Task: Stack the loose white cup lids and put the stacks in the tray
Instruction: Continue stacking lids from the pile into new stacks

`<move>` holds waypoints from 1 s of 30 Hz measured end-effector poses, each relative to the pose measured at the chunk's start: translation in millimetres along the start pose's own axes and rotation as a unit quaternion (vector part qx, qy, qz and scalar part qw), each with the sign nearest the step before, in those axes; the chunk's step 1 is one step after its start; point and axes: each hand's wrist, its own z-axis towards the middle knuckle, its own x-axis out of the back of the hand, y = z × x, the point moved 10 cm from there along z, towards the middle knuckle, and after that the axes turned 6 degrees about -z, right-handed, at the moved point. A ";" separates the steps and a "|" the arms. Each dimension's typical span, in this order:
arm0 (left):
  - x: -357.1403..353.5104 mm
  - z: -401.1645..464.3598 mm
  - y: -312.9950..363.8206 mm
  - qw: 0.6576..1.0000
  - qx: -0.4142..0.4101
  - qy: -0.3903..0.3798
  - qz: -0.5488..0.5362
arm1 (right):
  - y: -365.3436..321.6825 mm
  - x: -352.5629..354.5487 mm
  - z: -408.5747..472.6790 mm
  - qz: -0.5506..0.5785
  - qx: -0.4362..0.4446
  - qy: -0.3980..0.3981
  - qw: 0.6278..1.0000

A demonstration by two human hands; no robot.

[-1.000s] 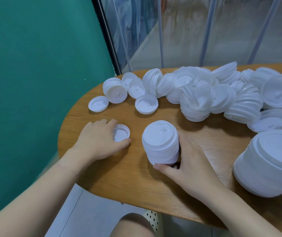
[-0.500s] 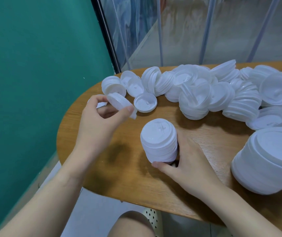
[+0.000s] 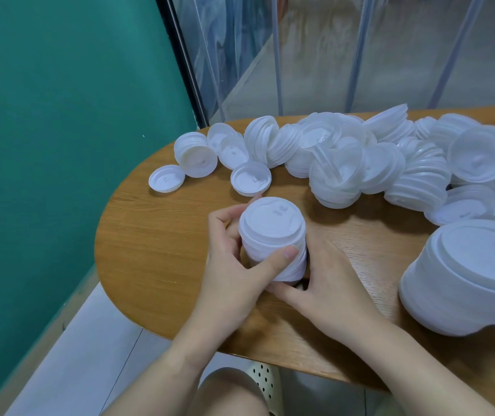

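At the centre of the frame a stack of white lids point(image 3: 272, 238) stands upright on the wooden worktop point(image 3: 156, 250), with the left hand point(image 3: 234, 265) in a curled grip round its left side, thumb pressed across the front. The right hand point(image 3: 327, 283) cups its right side and base. Two single lids point(image 3: 166, 178) lie upper left, a loose heap of lids point(image 3: 345, 163) runs along the top right, and a larger stack point(image 3: 468, 277) sits at the right edge.
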 end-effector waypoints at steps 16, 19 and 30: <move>10.1 1.5 -6.8 0.996 -0.015 -0.034 0.077 | 2.5 -2.1 -0.4 -0.005 0.002 0.002 1.000; 10.5 4.2 -5.6 0.994 -0.015 -0.057 0.091 | 5.5 -0.8 0.9 0.020 -0.006 0.011 1.000; 34.2 111.0 -9.5 0.903 -0.069 -0.006 0.425 | 21.1 11.7 2.4 -0.020 -0.047 0.062 0.997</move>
